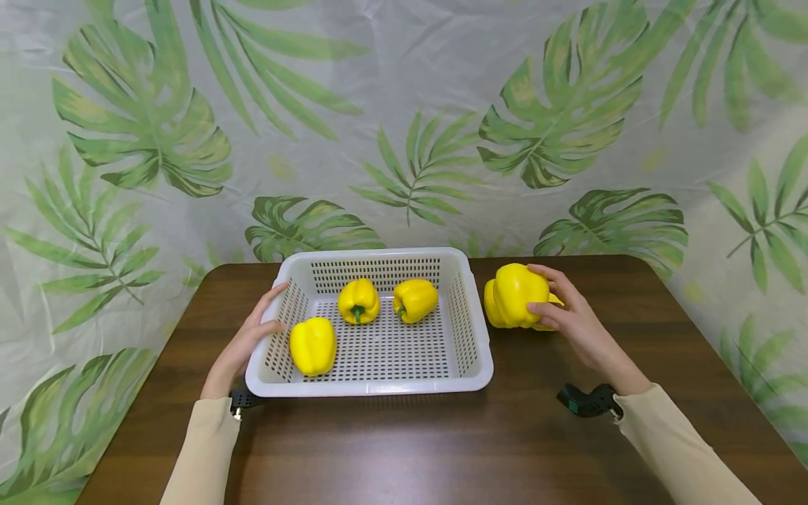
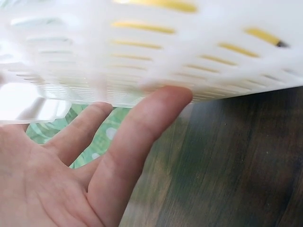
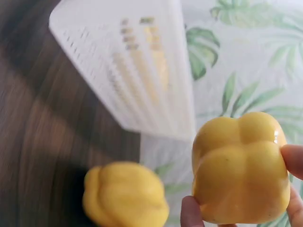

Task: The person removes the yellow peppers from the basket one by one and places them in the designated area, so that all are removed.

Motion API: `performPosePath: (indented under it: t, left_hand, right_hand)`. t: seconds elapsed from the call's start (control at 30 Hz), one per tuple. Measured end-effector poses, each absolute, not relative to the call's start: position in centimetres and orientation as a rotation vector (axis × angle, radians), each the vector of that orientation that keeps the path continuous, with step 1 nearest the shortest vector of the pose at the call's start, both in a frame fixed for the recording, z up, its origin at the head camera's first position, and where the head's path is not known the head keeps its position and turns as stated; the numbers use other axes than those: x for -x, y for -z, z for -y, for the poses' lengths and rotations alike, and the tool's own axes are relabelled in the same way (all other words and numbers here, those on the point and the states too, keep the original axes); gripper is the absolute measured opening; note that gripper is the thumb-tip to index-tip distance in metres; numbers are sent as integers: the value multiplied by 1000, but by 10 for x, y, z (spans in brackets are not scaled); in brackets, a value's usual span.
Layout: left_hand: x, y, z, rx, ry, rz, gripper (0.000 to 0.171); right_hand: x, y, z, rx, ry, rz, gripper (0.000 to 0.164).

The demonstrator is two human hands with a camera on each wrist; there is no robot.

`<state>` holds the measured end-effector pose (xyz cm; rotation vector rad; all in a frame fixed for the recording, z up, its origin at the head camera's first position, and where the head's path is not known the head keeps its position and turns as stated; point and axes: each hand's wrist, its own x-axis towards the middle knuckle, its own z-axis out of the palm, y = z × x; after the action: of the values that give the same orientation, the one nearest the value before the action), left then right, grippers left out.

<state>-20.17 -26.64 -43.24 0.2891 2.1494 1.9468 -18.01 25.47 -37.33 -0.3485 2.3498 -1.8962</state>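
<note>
Yellow and glossy, a bell pepper (image 1: 519,294) sits in the right hand (image 1: 571,315) in the head view, thumb and fingers closed on its sides. It should be fairly light and firm, though its smooth skin may slip and could bruise under a hard squeeze. More yellow shows behind it, near the fingertips; whether one pepper or several cannot be told. Well to the left of this hand, the left hand (image 1: 249,340) rests against the left side of a pale plastic basket (image 1: 372,388), fingers apart. Just right of those fingers lies a near pepper (image 1: 313,346); farther right are a middle pepper (image 1: 358,301) and a far pepper (image 1: 415,301), all inside. The basket's right wall stands between them and the right hand.

From the left wrist, thumb and fingers spread alongside the slotted wall, the thumb touching it; the basket looks light and stiff, its rim the surest hold.

From the right wrist, fingertips flank the bell pepper's lobes, a sound place to grip. A loose pepper (image 3: 125,194) lies on the wooden table (image 3: 33,104) near the hand, with the basket beyond.
</note>
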Motion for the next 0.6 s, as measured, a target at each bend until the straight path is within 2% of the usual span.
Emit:
performPosePath:
  t: [0.6]
  left_hand:
    - [200, 432, 265, -284, -1951, -2149, 74]
  right_hand:
    - [191, 395, -313, 283, 2083, -2341, 55]
